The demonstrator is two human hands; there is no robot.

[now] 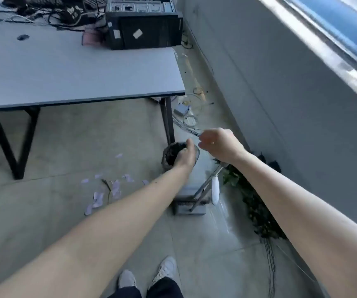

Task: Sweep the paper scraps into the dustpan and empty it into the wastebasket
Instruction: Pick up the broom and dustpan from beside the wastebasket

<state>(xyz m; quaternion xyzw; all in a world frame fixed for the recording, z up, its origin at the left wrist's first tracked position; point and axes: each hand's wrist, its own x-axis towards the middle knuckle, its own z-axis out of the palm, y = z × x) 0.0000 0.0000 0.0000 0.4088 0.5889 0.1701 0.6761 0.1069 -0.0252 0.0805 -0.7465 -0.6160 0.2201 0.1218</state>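
Note:
Pale paper scraps (pixel 112 190) lie scattered on the concrete floor, left of my left forearm. A round wastebasket (pixel 169 158) with a dark liner stands by the table leg. The grey dustpan (pixel 191 208) stands on the floor to its right, with metal handles (pixel 203 188) and a white broom part (pixel 215 190) rising toward my right wrist. My left hand (pixel 186 157) hovers over the basket's right rim, thumb apart, with nothing seen in it. My right hand (pixel 220 145) hangs above the handle tops with its fingers loosely curled and empty. The handle tops are hidden under that wrist.
A grey table (pixel 76 72) on black legs stands at the left, with a computer case (pixel 145 24) and cables behind it. A wall (pixel 280 93) runs along the right, with dark leafy debris (pixel 257 207) at its foot and loose wires (pixel 186 119) beyond the basket. My shoes (pixel 147 276) are at the bottom.

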